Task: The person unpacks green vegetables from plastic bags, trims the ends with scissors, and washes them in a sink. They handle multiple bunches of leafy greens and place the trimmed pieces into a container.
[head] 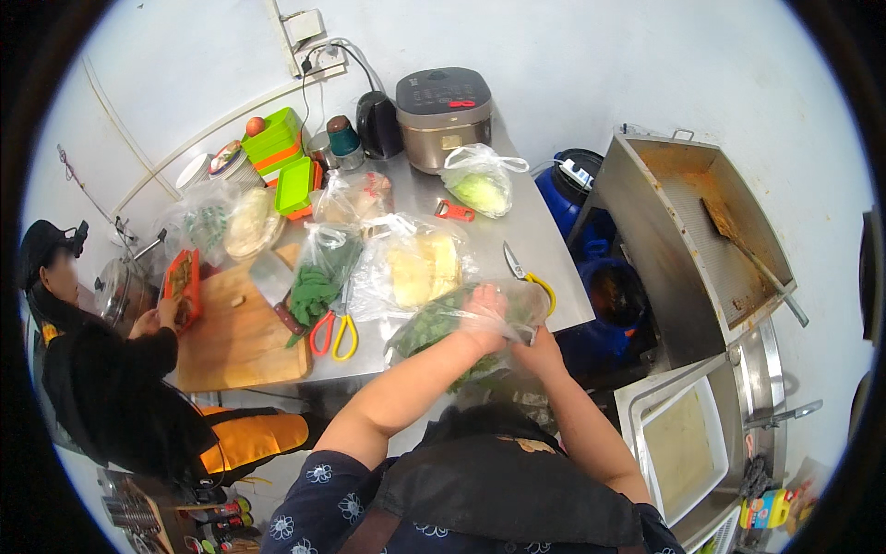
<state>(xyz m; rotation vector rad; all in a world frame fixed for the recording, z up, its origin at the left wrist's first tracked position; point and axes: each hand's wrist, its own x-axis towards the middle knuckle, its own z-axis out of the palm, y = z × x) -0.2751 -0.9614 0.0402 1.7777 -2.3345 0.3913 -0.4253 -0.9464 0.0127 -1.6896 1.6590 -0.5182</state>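
A clear plastic bag of leafy greens (436,320) lies at the front edge of the steel table, partly over it. My left hand (484,317) reaches inside the bag or under its film, its fingers apart; what it touches there is unclear. At the bag's right end, my right hand (538,354) grips the gathered plastic. Just behind are scissors with yellow handles (541,284) and a bag of pale yellow slabs (423,270). To the left lie scissors with a red and a yellow handle (334,336), a bag of dark greens (320,284) and a cleaver (273,280).
A co-worker (118,374) handles food in a red basket (181,287) beside the wooden cutting board (242,332). A rice cooker (444,118), bagged lettuce (479,188) and a red peeler (455,210) stand or lie farther back. Blue barrels (561,187) and a steel basin (692,228) are at right.
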